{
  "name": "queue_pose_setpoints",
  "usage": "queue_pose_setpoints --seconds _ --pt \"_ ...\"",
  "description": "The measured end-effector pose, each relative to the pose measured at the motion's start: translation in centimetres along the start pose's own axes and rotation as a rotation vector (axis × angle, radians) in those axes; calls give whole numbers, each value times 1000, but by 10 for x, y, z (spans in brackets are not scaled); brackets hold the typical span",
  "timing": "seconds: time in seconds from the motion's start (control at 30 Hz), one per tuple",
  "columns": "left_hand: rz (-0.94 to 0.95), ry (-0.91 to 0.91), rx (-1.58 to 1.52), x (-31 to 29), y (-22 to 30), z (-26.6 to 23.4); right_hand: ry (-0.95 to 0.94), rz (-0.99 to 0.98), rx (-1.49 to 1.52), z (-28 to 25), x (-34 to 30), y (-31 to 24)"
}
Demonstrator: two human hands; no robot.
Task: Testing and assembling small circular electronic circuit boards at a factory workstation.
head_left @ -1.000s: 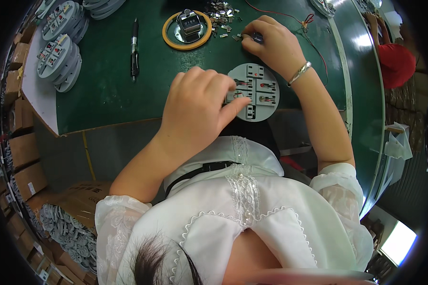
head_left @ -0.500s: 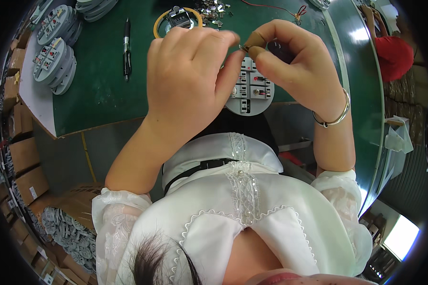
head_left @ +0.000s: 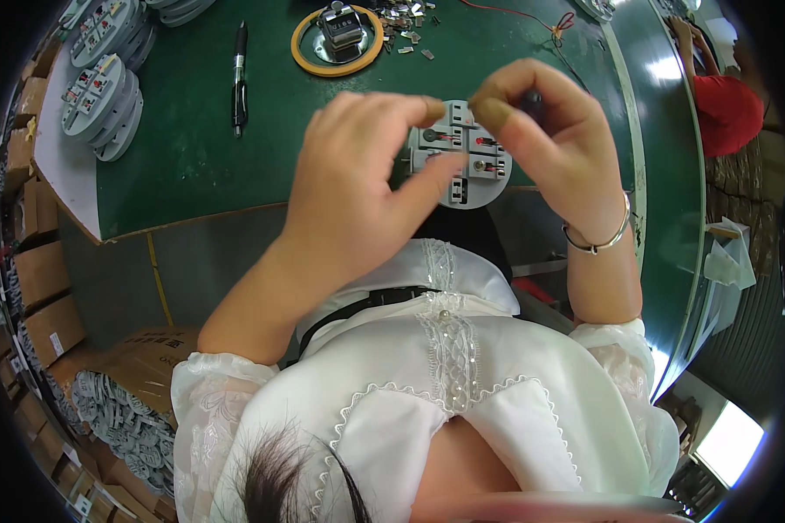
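Observation:
A round grey plastic base [head_left: 481,193] with several slots, metal contacts and red-and-black parts lies at the table's near edge, partly behind my hands. My left hand [head_left: 358,179] hovers over its left side, thumb and forefinger spread apart with nothing seen between them. At the base's upper right, my right hand [head_left: 558,144] is closed, thumb and forefinger pinched together. A dark rounded object [head_left: 530,105] shows in its curled fingers, mostly hidden. Whether a small metal piece is at its fingertips is blurred.
On the green table [head_left: 183,166] lie a black pen [head_left: 239,87], a tally counter [head_left: 341,28] within a yellow ring [head_left: 301,54], and scattered metal clips [head_left: 406,50]. Stacked grey bases [head_left: 96,100] stand at left. A red wire [head_left: 519,12] lies far back; another person [head_left: 726,109] sits at right.
My left thumb and forefinger have parted and moved away from my right fingertips. Both hands have come lower, nearer the grey base. The small metal piece between them no longer shows clearly.

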State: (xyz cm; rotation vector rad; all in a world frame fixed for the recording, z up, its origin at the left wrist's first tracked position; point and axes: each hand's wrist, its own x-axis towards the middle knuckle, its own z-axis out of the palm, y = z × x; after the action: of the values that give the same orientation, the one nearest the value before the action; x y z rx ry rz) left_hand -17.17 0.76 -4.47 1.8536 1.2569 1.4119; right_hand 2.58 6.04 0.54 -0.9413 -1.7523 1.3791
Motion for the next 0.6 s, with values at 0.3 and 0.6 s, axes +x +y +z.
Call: queue_pose_setpoints --seconds 0.3,0.6 --pt "184 72 384 -30 -35 10 -89 125 -301 23 -6 21" --pt "233 123 368 -33 -44 12 17 244 -143 24 -2 29"
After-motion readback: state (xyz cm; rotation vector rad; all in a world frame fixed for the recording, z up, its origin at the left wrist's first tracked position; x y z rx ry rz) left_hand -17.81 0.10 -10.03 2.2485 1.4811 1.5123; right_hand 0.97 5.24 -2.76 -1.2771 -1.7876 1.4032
